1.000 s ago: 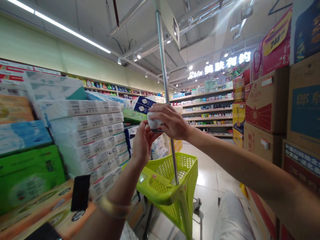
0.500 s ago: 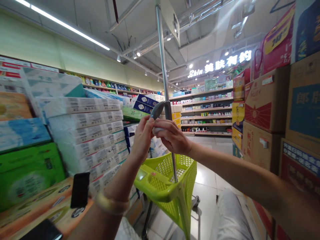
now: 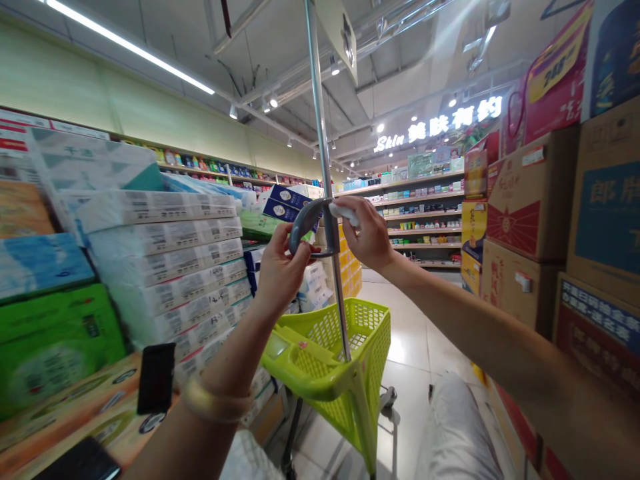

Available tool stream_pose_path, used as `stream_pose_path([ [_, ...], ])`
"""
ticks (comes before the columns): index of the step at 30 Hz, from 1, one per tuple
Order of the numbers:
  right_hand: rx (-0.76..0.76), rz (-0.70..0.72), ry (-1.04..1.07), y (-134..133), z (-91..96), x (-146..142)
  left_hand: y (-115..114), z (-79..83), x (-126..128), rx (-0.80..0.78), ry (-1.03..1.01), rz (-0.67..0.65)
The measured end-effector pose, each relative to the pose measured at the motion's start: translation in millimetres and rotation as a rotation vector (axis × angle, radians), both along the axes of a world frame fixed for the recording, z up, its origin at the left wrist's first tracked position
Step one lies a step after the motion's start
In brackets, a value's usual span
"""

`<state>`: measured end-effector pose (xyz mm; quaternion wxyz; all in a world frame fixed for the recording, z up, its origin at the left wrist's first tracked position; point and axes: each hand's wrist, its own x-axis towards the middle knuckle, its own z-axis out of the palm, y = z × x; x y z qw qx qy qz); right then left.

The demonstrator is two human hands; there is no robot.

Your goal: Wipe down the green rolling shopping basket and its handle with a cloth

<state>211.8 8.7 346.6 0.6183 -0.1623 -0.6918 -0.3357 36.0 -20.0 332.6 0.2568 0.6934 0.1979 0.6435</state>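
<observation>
Your left hand (image 3: pixel 280 273) grips the gray handle (image 3: pixel 303 223) on the metal pole (image 3: pixel 320 127) rising from the lime-green basket cart (image 3: pixel 320 390), while your right hand (image 3: pixel 371 235) pinches a white wad (image 3: pixel 345 213) near the handle's top, and stacked cartons (image 3: pixel 523 200) at right hide their contents.

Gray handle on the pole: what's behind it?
Behind the gray handle, navy boxes show past its upper left, and yellow packs show below the right hand. Whatever lies directly behind the handle's solid parts and the left hand is covered.
</observation>
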Motion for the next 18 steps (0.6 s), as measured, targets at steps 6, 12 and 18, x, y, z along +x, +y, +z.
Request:
stream_pose_path([
  [6, -0.148, -0.08, -0.201, 3, -21.6, -13, -3, 1.0, -3, -0.052, -0.098, -0.102],
  [12, -0.097, 0.063, -0.135, 3, -29.3, -1, -2, 1.6, -9, -0.07, -0.105, -0.092],
  [18, -0.511, 0.457, 0.425, 40, 21.8, -19, -2, 5.3, -12, -0.051, -0.042, -0.107],
])
